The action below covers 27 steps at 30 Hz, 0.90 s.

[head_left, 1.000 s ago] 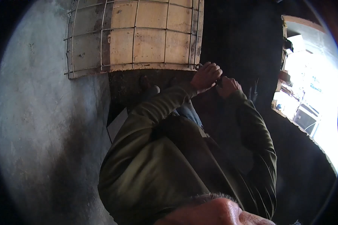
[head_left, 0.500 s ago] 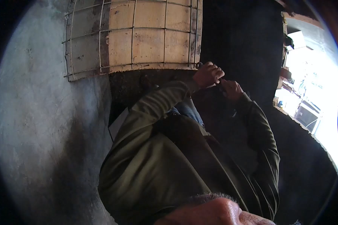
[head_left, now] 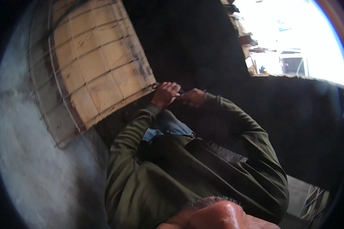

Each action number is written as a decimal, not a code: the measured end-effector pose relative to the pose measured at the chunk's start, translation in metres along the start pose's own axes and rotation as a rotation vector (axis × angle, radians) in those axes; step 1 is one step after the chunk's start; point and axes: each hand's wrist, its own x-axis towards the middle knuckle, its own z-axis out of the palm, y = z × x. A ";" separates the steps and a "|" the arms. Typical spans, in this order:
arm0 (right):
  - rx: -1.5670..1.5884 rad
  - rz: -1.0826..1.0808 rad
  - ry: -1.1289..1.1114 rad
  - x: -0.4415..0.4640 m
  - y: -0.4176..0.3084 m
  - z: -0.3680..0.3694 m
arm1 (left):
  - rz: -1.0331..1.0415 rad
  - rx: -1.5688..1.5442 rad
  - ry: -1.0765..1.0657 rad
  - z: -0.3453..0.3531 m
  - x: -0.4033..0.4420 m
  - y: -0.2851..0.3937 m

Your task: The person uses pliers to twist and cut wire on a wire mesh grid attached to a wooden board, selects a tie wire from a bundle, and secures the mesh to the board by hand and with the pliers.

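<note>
Dim bkgd; bright opening (head_left: 271,42) up & R of hands. L hand (head_left: 165,96) curled by near corner of wire mesh (head_left: 86,83), which lies over board (head_left: 99,65) to its upper L; R hand (head_left: 193,98) curled just beside it. Can't tell if either's gripping.

Wire grid (head_left: 86,82) and boards (head_left: 97,61) suggest a building site.

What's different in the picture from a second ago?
The whole view swung: the pale flat wooden board now slants, further left; the bright white opening slid up and left. The left hand and right hand stay close together near the board's corner.
</note>
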 end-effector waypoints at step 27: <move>0.204 0.299 0.140 0.001 -0.004 0.014 | -0.146 0.115 0.320 -0.031 -0.027 0.060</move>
